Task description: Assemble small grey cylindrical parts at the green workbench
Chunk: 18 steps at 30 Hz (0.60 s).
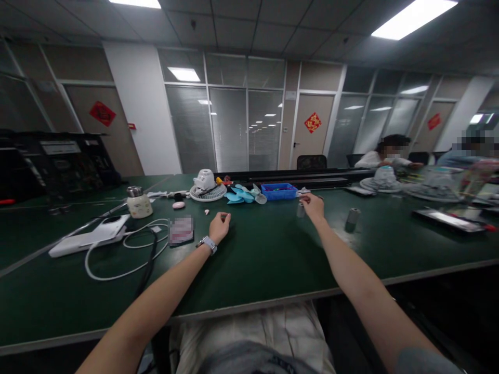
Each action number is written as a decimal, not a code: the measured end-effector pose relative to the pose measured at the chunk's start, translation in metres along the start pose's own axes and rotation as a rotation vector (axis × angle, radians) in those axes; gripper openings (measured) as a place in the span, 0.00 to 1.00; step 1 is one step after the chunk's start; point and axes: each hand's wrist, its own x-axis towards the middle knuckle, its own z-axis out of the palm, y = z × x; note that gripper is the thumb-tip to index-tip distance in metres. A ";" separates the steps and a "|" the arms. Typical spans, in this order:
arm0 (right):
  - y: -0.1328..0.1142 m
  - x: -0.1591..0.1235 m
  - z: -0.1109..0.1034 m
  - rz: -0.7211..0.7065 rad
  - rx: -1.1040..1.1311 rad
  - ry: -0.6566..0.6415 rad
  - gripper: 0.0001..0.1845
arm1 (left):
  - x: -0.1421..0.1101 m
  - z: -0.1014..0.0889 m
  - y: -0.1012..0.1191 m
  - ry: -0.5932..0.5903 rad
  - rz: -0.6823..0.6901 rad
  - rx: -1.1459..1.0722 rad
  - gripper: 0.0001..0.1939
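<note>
My left hand (220,226), with a watch on its wrist, hovers over the green table (249,259). Its fingertips are pressed together, and whatever might be between them is too small to make out. Further right, my right hand (313,206) has its thumb and fingers pinched close above a small grey cylinder (300,210). Whether they touch that cylinder or hold something tiny over it cannot be told. A second grey cylinder (353,218) stands upright to the right of this hand. Behind both hands lies a blue tray (278,196) with small parts in it.
Light blue fan blades (239,194) and a white fan housing (205,181) lie left of the tray. On the left are a cream bottle (139,203), a white power bank (88,239) and looped cable. A tablet (450,219) lies right; two people sit beyond.
</note>
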 end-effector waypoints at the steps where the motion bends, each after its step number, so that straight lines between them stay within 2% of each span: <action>1: 0.001 -0.001 0.002 0.010 -0.006 -0.003 0.10 | 0.000 0.000 0.000 -0.006 0.001 0.003 0.19; 12: -0.004 -0.004 0.002 0.020 -0.027 -0.042 0.10 | 0.000 -0.002 0.000 -0.035 0.006 0.003 0.20; 18: -0.007 -0.003 -0.004 0.068 -0.113 -0.089 0.08 | 0.000 -0.002 -0.001 -0.033 0.016 0.024 0.20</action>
